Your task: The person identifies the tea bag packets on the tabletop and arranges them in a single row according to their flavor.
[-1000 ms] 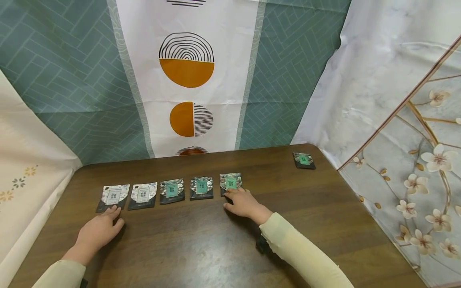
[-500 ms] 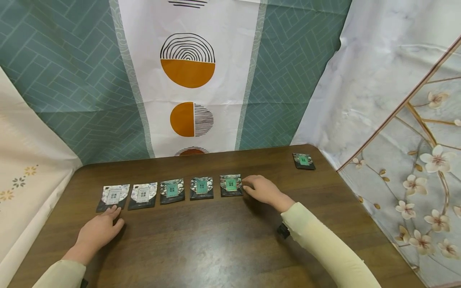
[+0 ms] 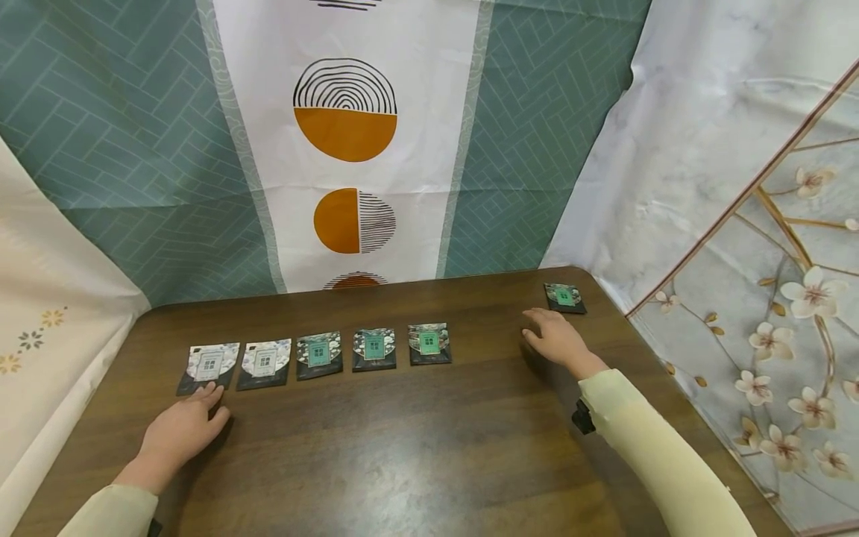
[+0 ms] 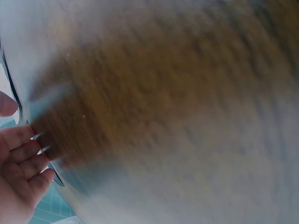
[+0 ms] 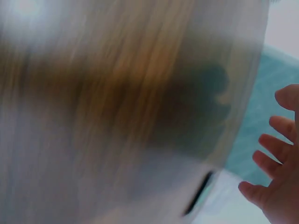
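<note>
Several flat square sachets lie in a row across the table. The leftmost white-and-black sachet (image 3: 211, 363) has the fingertips of my left hand (image 3: 184, 429) resting on its near edge, fingers fairly straight. To its right come another white-and-black sachet (image 3: 265, 363), a teal one (image 3: 319, 355), a second teal one (image 3: 374, 348) and a green-labelled one (image 3: 429, 343). Apart from the row, a green-and-black sachet (image 3: 565, 297) lies near the back right corner. Just left of it and nearer me, my right hand (image 3: 558, 339) hovers with fingers spread and nothing held.
The brown wooden table (image 3: 376, 447) has its back edge against a patterned curtain (image 3: 356, 149). A floral cloth (image 3: 772, 335) hangs along the right, a cream cloth (image 3: 60, 298) along the left. Black wrist cameras sit under both sleeves.
My right hand has lifted off the green-labelled sachet at the row's right end and moved right, toward the separate sachet. My left hand stays where it was.
</note>
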Motion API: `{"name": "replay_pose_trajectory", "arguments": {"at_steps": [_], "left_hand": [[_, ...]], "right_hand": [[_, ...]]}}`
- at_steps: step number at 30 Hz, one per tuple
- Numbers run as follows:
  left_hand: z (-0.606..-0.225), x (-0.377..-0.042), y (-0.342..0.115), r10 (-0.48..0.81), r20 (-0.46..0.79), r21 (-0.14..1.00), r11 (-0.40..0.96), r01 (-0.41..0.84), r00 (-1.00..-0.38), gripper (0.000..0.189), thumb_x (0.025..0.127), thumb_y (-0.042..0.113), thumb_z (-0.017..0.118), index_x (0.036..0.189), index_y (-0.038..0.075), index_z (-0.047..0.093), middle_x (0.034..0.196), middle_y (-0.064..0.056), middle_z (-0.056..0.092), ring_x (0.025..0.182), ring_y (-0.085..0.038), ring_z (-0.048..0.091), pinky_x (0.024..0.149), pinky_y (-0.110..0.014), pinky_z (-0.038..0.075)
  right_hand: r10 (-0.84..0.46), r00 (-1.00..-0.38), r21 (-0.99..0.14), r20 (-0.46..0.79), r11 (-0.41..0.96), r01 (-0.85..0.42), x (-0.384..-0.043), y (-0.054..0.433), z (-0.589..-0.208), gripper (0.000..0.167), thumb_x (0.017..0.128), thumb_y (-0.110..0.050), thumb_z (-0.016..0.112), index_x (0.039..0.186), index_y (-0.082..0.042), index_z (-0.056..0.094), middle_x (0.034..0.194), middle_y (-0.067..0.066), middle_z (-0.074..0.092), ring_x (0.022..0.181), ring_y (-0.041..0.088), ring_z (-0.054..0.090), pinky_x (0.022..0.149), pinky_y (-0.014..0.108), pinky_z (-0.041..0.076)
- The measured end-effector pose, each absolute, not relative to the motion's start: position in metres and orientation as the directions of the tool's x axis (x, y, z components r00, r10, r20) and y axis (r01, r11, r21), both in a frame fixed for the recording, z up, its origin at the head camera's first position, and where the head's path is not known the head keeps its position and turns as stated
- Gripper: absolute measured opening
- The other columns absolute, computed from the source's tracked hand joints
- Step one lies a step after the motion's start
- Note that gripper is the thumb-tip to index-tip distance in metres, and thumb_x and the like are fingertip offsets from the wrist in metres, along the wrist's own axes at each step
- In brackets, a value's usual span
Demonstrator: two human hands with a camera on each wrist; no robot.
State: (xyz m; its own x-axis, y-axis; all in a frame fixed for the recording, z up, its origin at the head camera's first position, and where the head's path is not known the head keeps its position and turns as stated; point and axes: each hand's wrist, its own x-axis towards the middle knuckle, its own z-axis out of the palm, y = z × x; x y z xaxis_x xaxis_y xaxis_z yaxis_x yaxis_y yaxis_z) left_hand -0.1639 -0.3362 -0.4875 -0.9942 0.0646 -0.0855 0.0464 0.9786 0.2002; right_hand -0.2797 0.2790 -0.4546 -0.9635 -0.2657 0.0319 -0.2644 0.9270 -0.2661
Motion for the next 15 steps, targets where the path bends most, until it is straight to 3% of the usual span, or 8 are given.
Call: {"name": "replay_pose_trajectory", "arguments": {"at_steps": [7, 15], "left_hand": [[-0.489, -0.164, -0.337, 0.070, -0.092, 0.198, 0.979, 0.051, -0.993, 0.055, 0.099, 0.024, 0.052, 0.136, -0.016, 0.054, 0.143, -0.040, 0.049, 0.128, -0.061, 0.052, 0.097, -0.068, 0.049], [-0.486, -0.163, -0.336, 0.072, -0.086, 0.190, 0.980, 0.054, -0.994, 0.055, 0.098, 0.024, 0.053, 0.136, -0.016, 0.055, 0.143, -0.039, 0.051, 0.127, -0.060, 0.053, 0.097, -0.067, 0.049]], "right_hand": [[-0.132, -0.990, -0.255, -0.040, 0.960, -0.118, -0.296, 0.316, -0.467, 0.066, 0.105, -0.033, 0.047, 0.156, 0.006, 0.033, 0.164, 0.032, 0.028, 0.151, 0.054, 0.027, 0.115, 0.076, 0.029], [-0.076, -0.989, -0.255, -0.126, 0.966, -0.042, -0.309, 0.334, -0.471, 0.074, 0.107, -0.041, 0.043, 0.160, 0.005, 0.022, 0.167, 0.032, 0.017, 0.154, 0.053, 0.018, 0.117, 0.081, 0.019]]}}
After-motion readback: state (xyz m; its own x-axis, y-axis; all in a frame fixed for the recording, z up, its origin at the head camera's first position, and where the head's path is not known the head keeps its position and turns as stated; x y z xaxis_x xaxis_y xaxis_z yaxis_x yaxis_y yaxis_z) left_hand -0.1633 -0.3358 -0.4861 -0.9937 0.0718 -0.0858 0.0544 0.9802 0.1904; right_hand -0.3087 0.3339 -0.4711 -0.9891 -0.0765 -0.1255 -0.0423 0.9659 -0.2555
